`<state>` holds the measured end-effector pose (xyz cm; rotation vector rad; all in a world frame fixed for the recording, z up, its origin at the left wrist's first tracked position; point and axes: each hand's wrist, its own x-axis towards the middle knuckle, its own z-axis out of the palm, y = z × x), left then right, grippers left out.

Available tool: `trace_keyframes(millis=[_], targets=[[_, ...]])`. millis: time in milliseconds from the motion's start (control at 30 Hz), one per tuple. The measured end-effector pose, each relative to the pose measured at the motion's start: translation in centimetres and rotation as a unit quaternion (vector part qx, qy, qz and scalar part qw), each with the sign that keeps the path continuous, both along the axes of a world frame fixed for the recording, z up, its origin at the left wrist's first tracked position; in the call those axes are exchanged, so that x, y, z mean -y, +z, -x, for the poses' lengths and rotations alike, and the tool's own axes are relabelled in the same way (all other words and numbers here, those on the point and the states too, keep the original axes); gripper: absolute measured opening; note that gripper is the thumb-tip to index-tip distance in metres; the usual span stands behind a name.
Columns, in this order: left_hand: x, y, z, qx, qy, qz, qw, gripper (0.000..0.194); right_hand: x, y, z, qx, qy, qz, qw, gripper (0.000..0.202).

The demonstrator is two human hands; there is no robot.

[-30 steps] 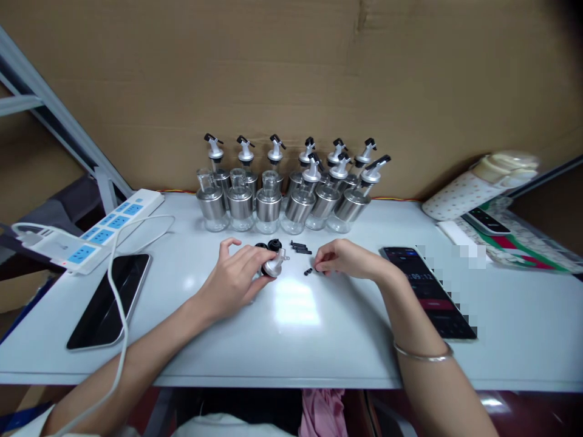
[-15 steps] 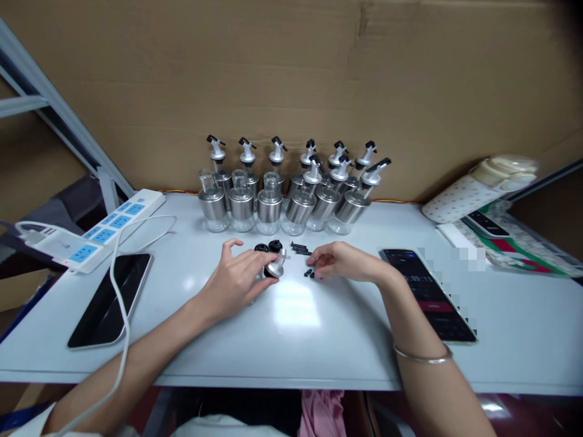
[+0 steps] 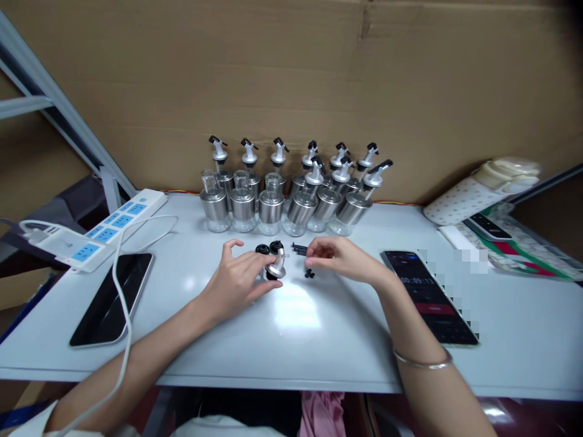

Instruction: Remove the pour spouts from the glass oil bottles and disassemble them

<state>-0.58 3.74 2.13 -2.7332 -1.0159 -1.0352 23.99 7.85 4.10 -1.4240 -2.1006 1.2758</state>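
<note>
My left hand [image 3: 241,273] is closed around a silver pourer spout [image 3: 276,266] with a black base, held just above the table. Beyond it lie black round stoppers [image 3: 276,246], partly hidden by the spout and fingers. My right hand [image 3: 331,258] has its thumb and fingers drawn together; what they pinch, if anything, is hidden. Beneath its fingertips is a cluster of small black caps [image 3: 310,273]. Several thin black pieces [image 3: 299,249] lie just left of those fingers. Three open glass-and-steel bottles [image 3: 270,209] stand at the front left of the bottle group.
Several bottles with pourers [image 3: 328,206] line the back. A white power strip [image 3: 113,227] and a dark phone [image 3: 112,300] lie left, with a white cable crossing my left forearm. To the right are a phone with a running timer [image 3: 430,297] and a dotted flask [image 3: 473,191].
My right hand has lifted slightly from the small black caps and its fingertips have drawn together. The spout in my left hand has turned more upright.
</note>
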Motion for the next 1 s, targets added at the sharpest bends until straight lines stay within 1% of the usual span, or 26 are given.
trace_keyframes(millis=[33,100,167,233,333,400,467,533,600,700,800,900,967,1000], targets=[[0.0,-0.1,0.0,0.004,0.004,-0.004,1.0,0.026,0.3,0.2,0.6,-0.021,0.004,-0.023,1.0,0.028],[0.0,-0.3,-0.1,0.012,0.019,-0.013,1.0,0.029,1.1,0.4,2.0,-0.058,0.033,-0.042,0.997,0.028],[0.0,-0.6,-0.1,0.027,0.043,-0.021,0.999,0.03,1.8,0.1,3.5,-0.092,0.058,-0.036,0.993,0.024],[0.0,-0.9,0.0,0.043,0.063,-0.022,0.997,0.029,2.3,-0.4,4.8,-0.143,0.063,-0.02,0.988,0.021],[0.0,-1.0,0.1,0.052,0.068,-0.019,0.996,0.033,2.5,-1.4,5.7,-0.243,0.032,0.025,0.969,0.021],[0.0,-0.8,0.1,0.042,0.058,-0.011,0.997,0.034,2.4,-1.7,5.7,-0.306,0.001,0.06,0.95,0.027],[0.0,-0.6,0.1,0.024,0.05,-0.004,0.998,0.024,2.2,-1.7,5.4,-0.356,-0.022,0.079,0.931,0.034],[0.0,-0.3,0.1,0.018,0.054,-0.008,0.998,0.016,2.1,-1.5,5.0,-0.385,-0.022,0.083,0.919,0.037],[-0.1,-0.3,0.1,0.036,0.068,-0.026,0.997,0.012,2.0,-1.2,4.8,-0.392,-0.013,0.09,0.915,0.036],[-0.3,-0.4,0.2,0.048,0.081,-0.057,0.994,0.016,2.1,-1.0,4.7,-0.38,0.003,0.106,0.919,0.034],[-0.4,-0.4,0.3,0.019,0.075,-0.078,0.994,0.011,2.1,-1.0,4.8,-0.365,0.013,0.112,0.924,0.033],[-0.4,-0.1,0.4,0.038,0.073,-0.093,0.992,0.006,2.2,-1.0,4.8,-0.365,0.012,0.111,0.924,0.034],[-0.4,0.2,0.5,0.06,0.066,-0.102,0.991,0.01,2.2,-0.9,4.7,-0.363,0.018,0.113,0.925,0.033],[-0.4,0.4,0.5,0.056,0.057,-0.104,0.991,0.013,2.3,-0.8,4.7,-0.356,0.025,0.117,0.927,0.032]])
